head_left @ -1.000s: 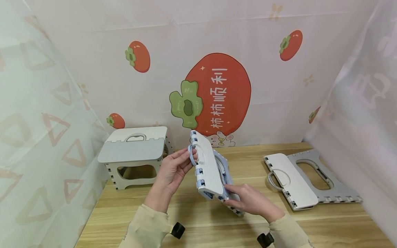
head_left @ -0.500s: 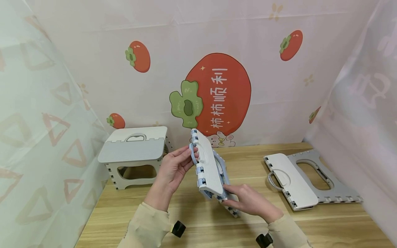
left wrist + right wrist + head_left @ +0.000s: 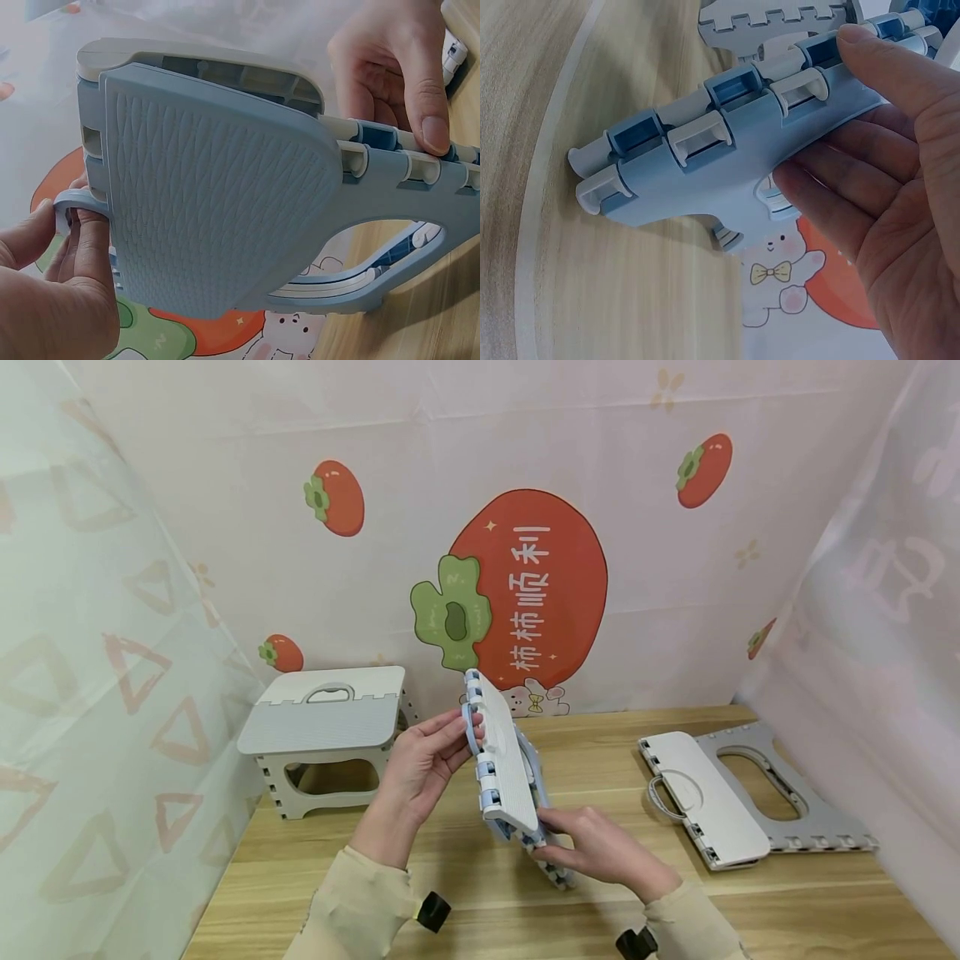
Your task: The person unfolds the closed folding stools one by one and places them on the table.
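A blue and white folding stool, partly folded, is held tilted above the middle of the table. My left hand has its fingers hooked through the blue carry handle on the folded top's edge. With thumb on one side and fingers on the other, my right hand grips the hinged edge of the leg panel. In the left wrist view the ribbed blue half of the top faces the camera, with a gap between it and the white half.
At the back left stands an unfolded grey and white stool. To the right, a partly folded grey and white stool lies on the wooden table. A printed cloth backdrop rises behind and at both sides.
The leg panel has swung left, closer to the folded top, and my right hand has moved slightly left with it. The handle edge has shifted a little right and up with my left hand.
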